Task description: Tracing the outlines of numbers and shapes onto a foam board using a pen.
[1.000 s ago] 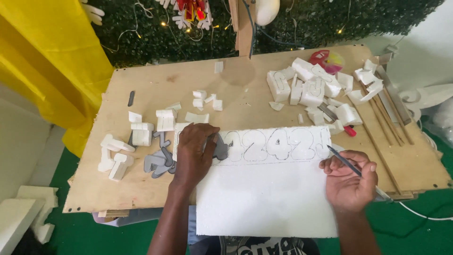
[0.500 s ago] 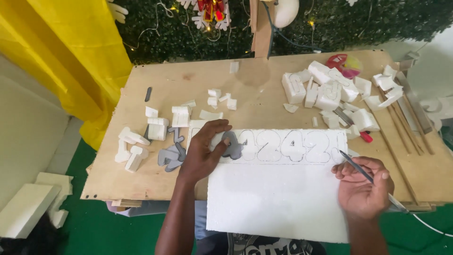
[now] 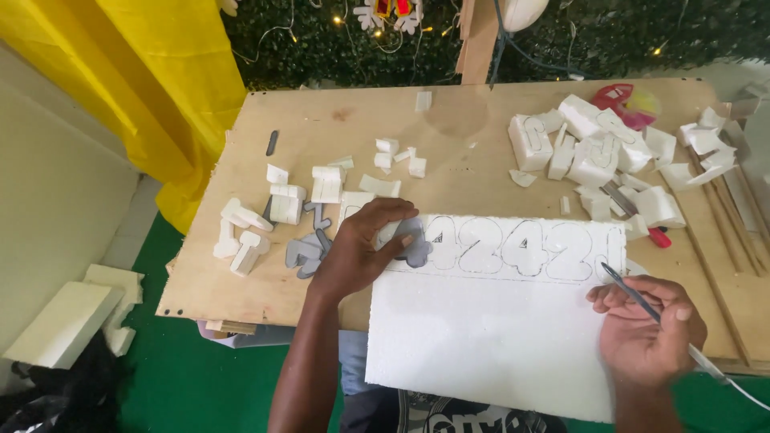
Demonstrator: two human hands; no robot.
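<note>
White foam sheet (image 3: pixel 489 337) lies flat on table (image 3: pixel 337 128), near edge overhanging toward person; long axis runs left-right, row of traced outlines along far edge. Left hand (image 3: pixel 361 252) presses grey stencil (image 3: pixel 411 244) flat at sheet's far-left corner, fingers spread, likely to stop slip. Right hand (image 3: pixel 646 329) at sheet's right edge, grip clenched on thin pen-like tool (image 3: pixel 634 293), tip pointing up-left toward outlines. Foam offcuts (image 3: pixel 593 152) beyond sheet.
</note>
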